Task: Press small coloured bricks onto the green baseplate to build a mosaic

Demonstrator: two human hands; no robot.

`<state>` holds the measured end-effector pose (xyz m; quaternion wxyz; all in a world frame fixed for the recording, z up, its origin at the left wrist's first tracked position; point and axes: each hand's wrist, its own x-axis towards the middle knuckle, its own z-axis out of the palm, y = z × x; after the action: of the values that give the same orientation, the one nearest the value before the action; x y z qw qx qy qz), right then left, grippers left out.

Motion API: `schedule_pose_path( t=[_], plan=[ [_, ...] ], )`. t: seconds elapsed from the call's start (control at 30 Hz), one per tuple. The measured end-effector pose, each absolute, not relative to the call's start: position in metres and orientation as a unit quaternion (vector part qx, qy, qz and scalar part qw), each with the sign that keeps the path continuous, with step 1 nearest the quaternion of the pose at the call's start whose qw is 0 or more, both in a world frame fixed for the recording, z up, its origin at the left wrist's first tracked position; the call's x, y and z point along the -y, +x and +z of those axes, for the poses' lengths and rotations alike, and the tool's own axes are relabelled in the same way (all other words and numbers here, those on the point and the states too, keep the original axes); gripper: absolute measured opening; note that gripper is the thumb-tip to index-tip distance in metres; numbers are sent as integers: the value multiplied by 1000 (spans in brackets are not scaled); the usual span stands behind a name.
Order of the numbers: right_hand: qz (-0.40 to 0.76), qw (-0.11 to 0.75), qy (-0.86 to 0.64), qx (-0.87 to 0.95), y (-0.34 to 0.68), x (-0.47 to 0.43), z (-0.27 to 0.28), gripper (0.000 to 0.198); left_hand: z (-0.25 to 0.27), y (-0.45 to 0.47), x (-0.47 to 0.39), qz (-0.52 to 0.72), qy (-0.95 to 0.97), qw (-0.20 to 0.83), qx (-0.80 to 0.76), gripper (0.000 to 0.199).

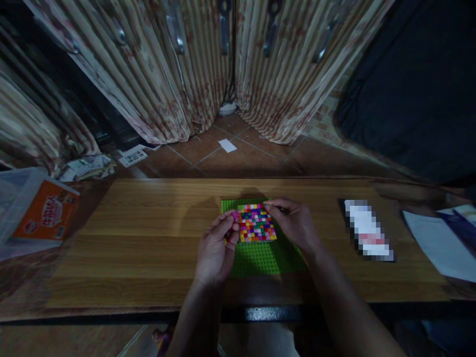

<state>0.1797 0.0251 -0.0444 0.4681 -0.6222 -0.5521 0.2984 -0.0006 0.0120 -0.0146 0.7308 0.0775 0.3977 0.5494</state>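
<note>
A block of small toy bricks in many colours (257,223) stands on a green studded baseplate (256,260) in the middle of the table. My left hand (217,243) is at the block's left side, fingers curled, with a small pink toy brick (235,216) between thumb and forefinger. More small bricks may be inside its palm, but the fingers hide them. My right hand (292,218) reaches over the plate from the right, its thumb and forefinger pinched at the block's upper right corner. Whatever that pinch holds is too small to make out.
The wooden table (134,238) has a phone-like object with a blurred screen (368,230) on its right. White papers (439,243) lie beyond its right end. A clear plastic bin (22,198) with an orange package (46,210) stands at left. Striped curtains (159,74) hang behind.
</note>
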Motion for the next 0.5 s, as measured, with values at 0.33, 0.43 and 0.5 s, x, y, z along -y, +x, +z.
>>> schedule_pose_path(
  t=[0.33,0.43,0.5],
  plan=[
    [305,456,-618,564,186,-22,-49,23,-14,2,-10,539,96,740,-390,21],
    [278,487,-619,549,187,-20,-44,26,-14,1,-9,535,102,742,-391,23],
    [260,521,-610,538,184,-19,-38,23,-14,1,-9,531,106,745,-389,24]
  ],
)
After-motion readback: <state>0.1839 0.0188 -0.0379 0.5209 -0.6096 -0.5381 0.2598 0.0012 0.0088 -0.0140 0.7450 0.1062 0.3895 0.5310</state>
